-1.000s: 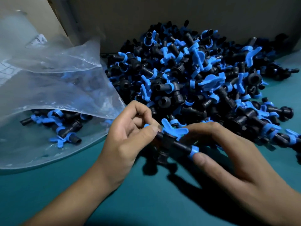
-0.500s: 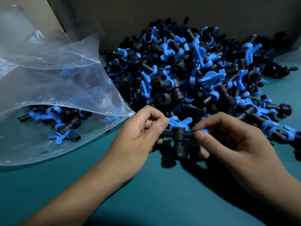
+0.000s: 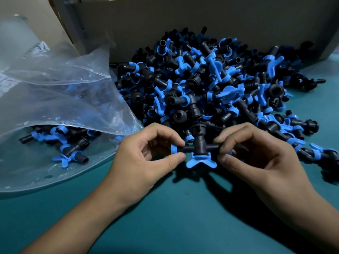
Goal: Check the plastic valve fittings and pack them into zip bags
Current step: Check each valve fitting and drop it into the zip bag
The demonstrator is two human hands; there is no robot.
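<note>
A black T-shaped valve fitting (image 3: 199,147) with a blue butterfly handle is held level just above the teal table. My left hand (image 3: 146,162) pinches its left end at a blue collar between thumb and forefinger. My right hand (image 3: 256,158) pinches its right end the same way. The blue handle points toward me and the black stem points away. Behind the hands lies a large pile of black and blue valve fittings (image 3: 211,85). At the left a clear zip bag (image 3: 60,107) lies open on the table with several fittings (image 3: 62,142) inside.
A cardboard box wall (image 3: 201,21) stands behind the pile. The teal table surface (image 3: 174,217) stretches in front of the hands. More clear plastic bags (image 3: 22,48) are heaped at the far left.
Both hands rolled the fitting over: its blue handle, which pointed up and away, now points toward me, and the stem points away. The view also shifted slightly.
</note>
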